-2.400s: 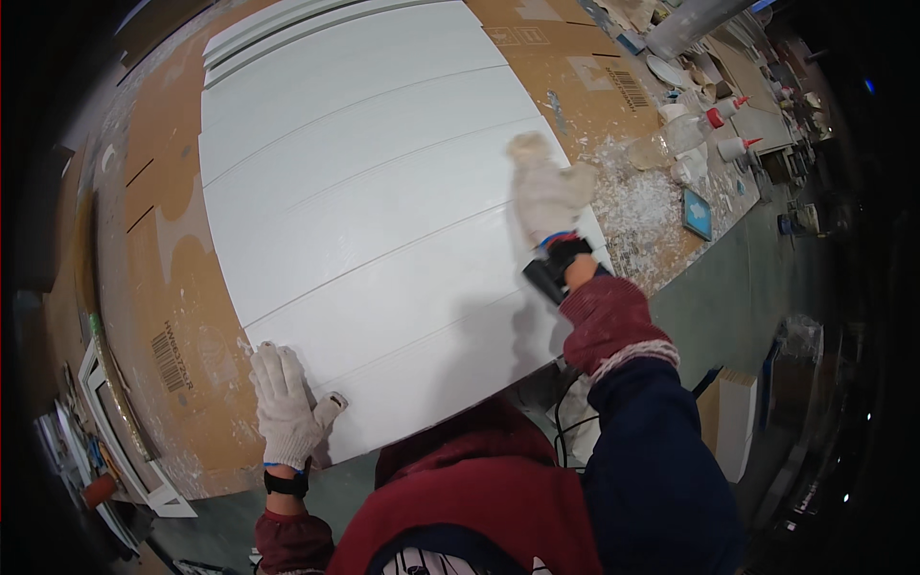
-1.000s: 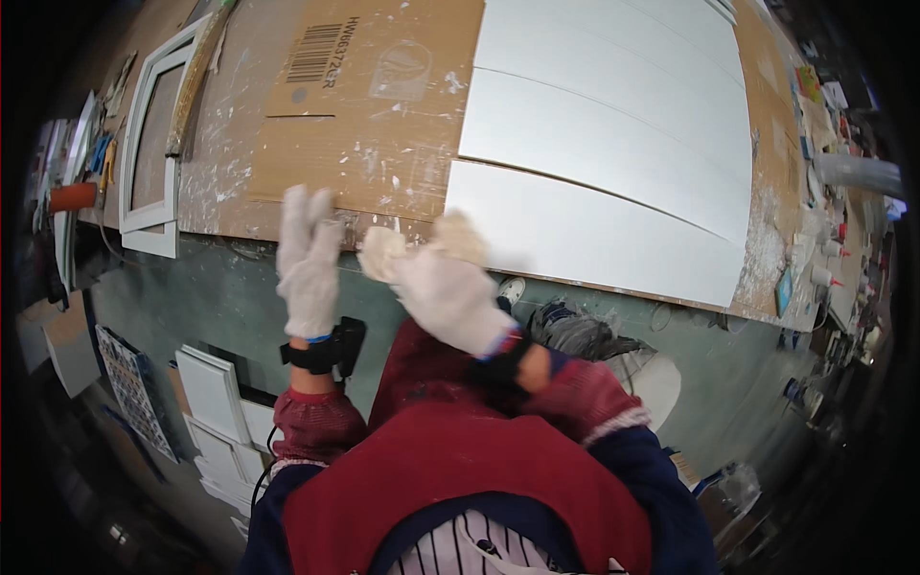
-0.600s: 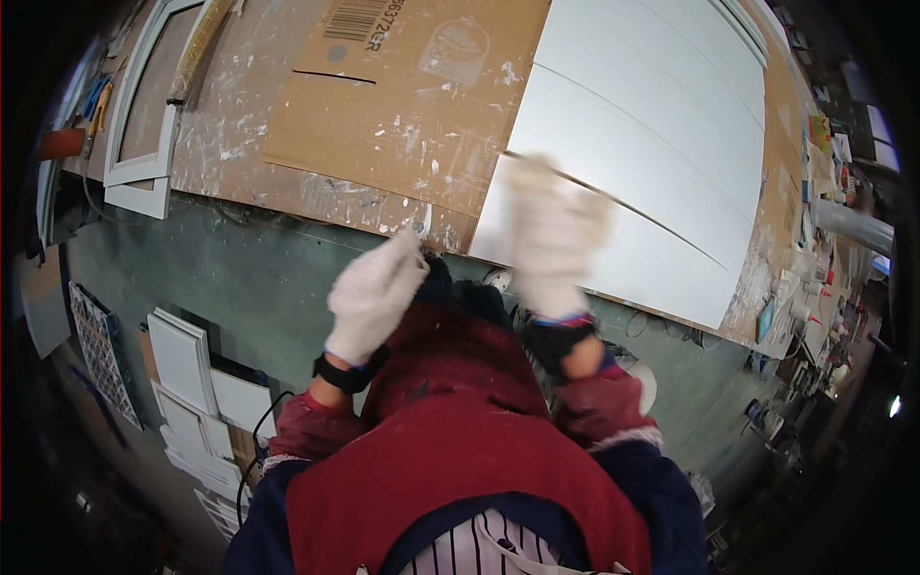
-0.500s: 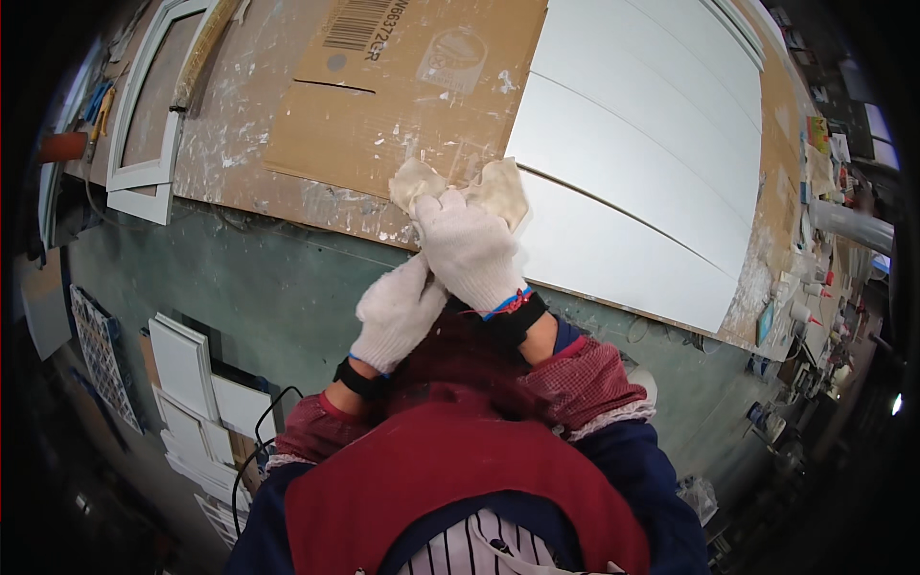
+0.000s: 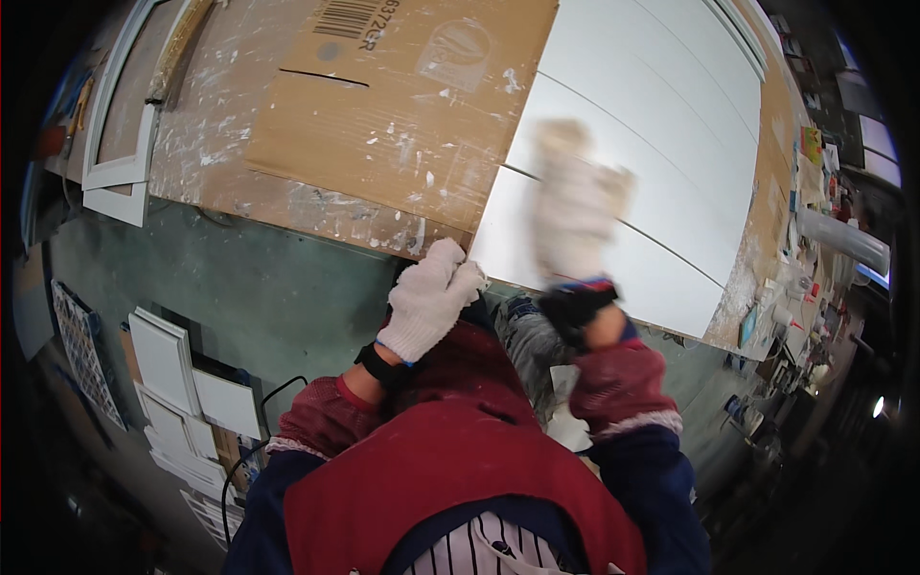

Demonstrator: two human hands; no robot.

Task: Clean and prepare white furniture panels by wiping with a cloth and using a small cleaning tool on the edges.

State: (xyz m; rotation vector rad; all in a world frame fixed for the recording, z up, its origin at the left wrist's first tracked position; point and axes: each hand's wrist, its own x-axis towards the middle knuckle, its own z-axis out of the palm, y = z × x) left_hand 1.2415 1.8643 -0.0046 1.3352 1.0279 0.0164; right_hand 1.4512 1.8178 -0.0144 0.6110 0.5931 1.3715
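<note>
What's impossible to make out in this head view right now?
- White-gloved right hand, head view: blur hides how it grips or presses the cream cloth.
- White-gloved left hand, head view: its back hides whether it grips the flat white board.
- White rectangular frame and brown cardboard sheet, head view: far ends cut off by the upper edge.

Over my feed I see a smooth white panel [image 5: 661, 120], matt cardboard [image 5: 383, 115] (flecked white) and a coarse knitted left glove [image 5: 428, 299].
</note>
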